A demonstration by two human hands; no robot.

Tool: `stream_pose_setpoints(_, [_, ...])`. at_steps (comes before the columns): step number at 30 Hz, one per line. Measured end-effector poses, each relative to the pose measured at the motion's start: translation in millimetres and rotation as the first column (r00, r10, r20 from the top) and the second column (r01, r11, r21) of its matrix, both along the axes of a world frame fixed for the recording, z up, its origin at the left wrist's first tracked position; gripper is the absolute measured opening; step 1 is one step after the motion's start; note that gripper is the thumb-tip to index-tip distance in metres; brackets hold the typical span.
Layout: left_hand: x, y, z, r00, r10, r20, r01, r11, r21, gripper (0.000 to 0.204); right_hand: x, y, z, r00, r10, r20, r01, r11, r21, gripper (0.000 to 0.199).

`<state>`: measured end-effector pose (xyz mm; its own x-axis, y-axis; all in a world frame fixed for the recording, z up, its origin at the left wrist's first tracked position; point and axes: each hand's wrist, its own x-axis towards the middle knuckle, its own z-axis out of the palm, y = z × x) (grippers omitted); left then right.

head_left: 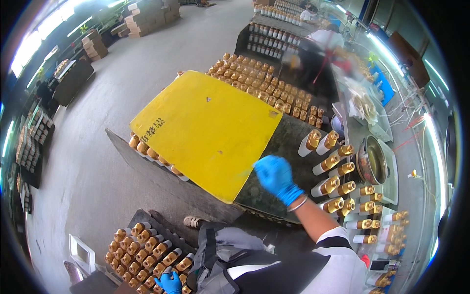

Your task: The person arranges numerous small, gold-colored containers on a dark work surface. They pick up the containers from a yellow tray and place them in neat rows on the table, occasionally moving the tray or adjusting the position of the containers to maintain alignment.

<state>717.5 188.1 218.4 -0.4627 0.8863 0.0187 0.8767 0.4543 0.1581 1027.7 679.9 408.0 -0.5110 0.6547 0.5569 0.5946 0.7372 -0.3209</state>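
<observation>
My right hand [275, 177], in a blue glove, is closed at the right edge of a large yellow sheet [210, 132]. Its fingertips are blurred, and whatever they hold is hidden. The sheet lies over several gold-topped bottles [142, 147] whose necks show below its left edge. At the lower left, my left hand [169, 283], also gloved in blue, reaches down among gold-and-white bottles [142, 256] packed on a dark tray. Its fingers curl around one bottle there. More gold-and-white bottles [325, 186] stand in rows right of my right hand.
Dense rows of gold bottles [274, 88] stand beyond the sheet on the dark tabletop [293, 139]. A metal bowl [372, 160] of liquid sits at the right. A person [320, 46] works at the far bench. A white frame [82, 253] stands lower left; cardboard boxes [147, 19] are stacked far back.
</observation>
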Motion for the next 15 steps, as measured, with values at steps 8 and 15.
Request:
stream_pose_setpoints(8, [-66, 31, 74, 0.978, 0.151, 0.146, -0.142, 0.987, -0.070, 0.025, 206, 157, -80, 0.452, -0.743, 0.494, 0.857, 0.515, -0.011, 0.029])
stream_pose_setpoints(15, [-58, -7, 125, 0.968, 0.179, -0.178, -0.225, 0.933, -0.282, 0.030, 231, 197, -128, 0.388, -0.639, 0.664, 0.919, 0.325, -0.224, 0.047])
